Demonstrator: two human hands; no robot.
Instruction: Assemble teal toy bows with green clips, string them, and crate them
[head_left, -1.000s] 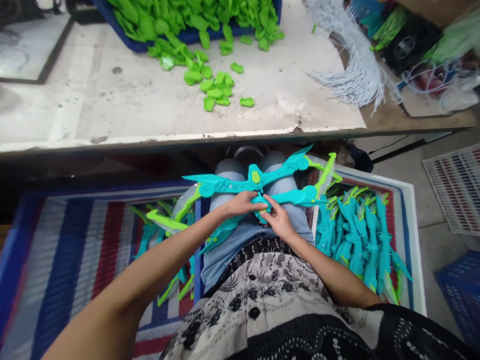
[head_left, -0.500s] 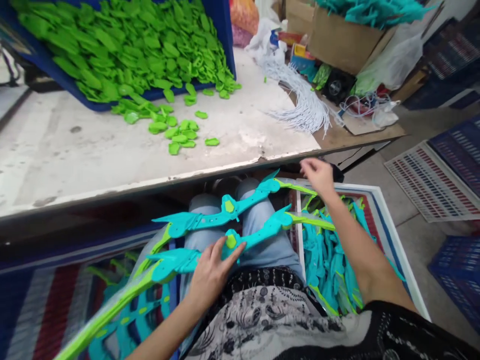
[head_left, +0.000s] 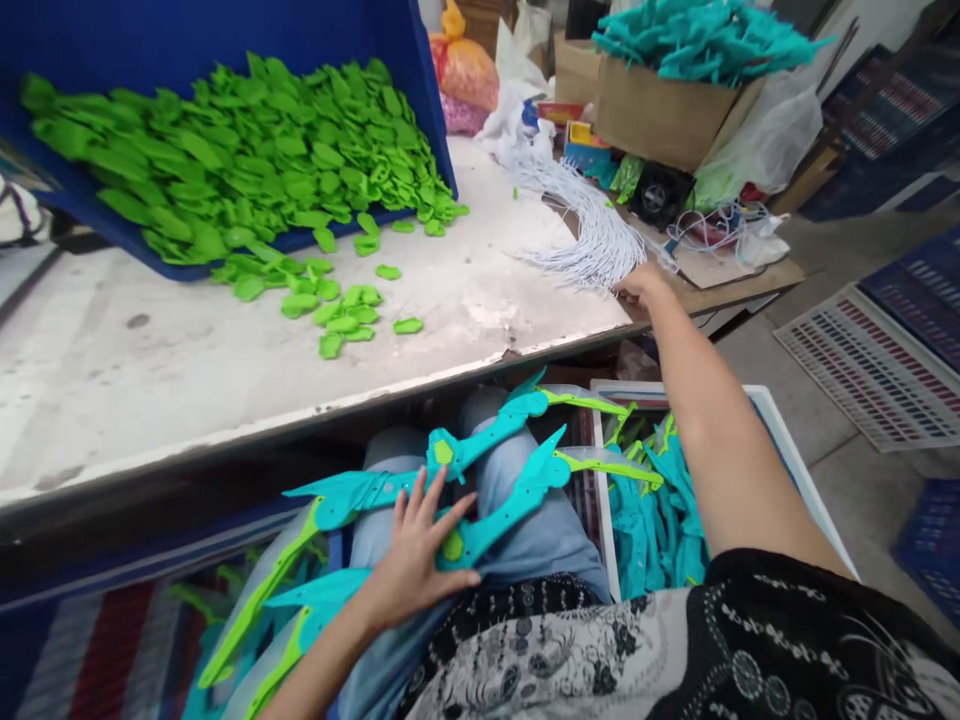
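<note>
Two turquoise and lime-green toy bows lie across my lap, the farther bow (head_left: 487, 440) close to the table edge and the nearer bow (head_left: 517, 500) nearer my waist. Spread out flat, my left hand (head_left: 420, 560) rests over the nearer bow's grip, its fingertips reaching the farther one. It covers part of the nearer bow. At the table's right front corner, my right hand (head_left: 643, 285) has its fingers closed at the ends of a bundle of thin white strings (head_left: 592, 225). How many strings are between the fingers cannot be made out.
A blue bin (head_left: 217, 30) of green plastic pieces (head_left: 277, 150) lies tipped on the white table (head_left: 187, 340), some pieces spilled in front. A crate (head_left: 780, 430) of bows stands at my right. A cardboard box (head_left: 652, 110) with turquoise parts sits behind the strings.
My right hand has moved from above the right crate, up and forward to the white strings. My left hand has opened wider over the bows, and the view has shifted slightly.
</note>
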